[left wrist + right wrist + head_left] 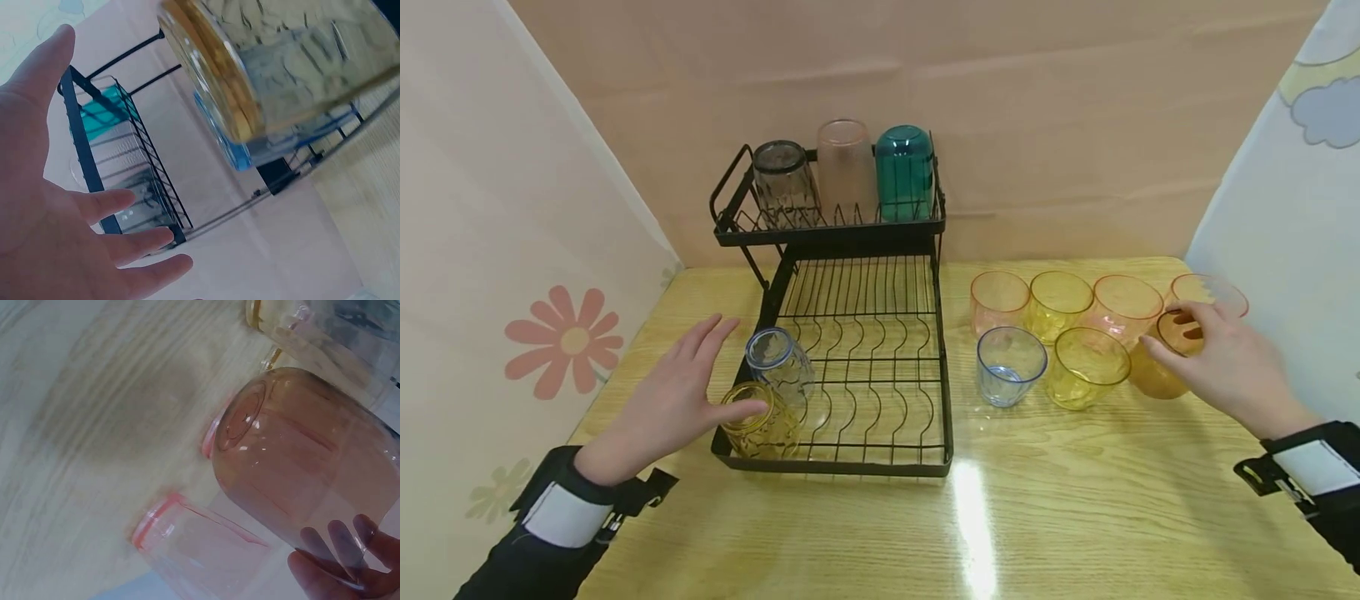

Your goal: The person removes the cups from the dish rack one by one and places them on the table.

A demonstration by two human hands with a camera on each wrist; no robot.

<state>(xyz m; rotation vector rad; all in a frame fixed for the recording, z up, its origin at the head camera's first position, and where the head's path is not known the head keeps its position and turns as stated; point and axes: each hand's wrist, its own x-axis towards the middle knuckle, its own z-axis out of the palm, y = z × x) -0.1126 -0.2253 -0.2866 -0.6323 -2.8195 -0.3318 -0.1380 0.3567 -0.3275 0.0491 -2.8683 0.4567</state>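
In the head view my left hand point(673, 400) is spread with straight fingers beside an upturned yellow glass point(775, 437); its thumb overlaps this glass there. The left wrist view shows a gap between the hand point(75, 206) and the yellow glass point(294, 69). Behind it, an upturned blue-rimmed glass point(790, 375) stands in the black dish rack's lower tier. On the right, my right hand point(1232, 358) grips an amber-brown glass point(1153, 379) near its rim, its fingertips showing through the wall in the right wrist view. I cannot tell whether its base touches the table.
Pink-rimmed, yellow and blue-rimmed point(1011, 379) glasses stand mouth up in two close rows at right. The two-tier rack point(835, 468) holds upturned grey point(786, 187), pale pink point(847, 171) and teal point(905, 175) glasses on top. Fabric walls point(1037, 108) enclose the wooden table point(1075, 508).
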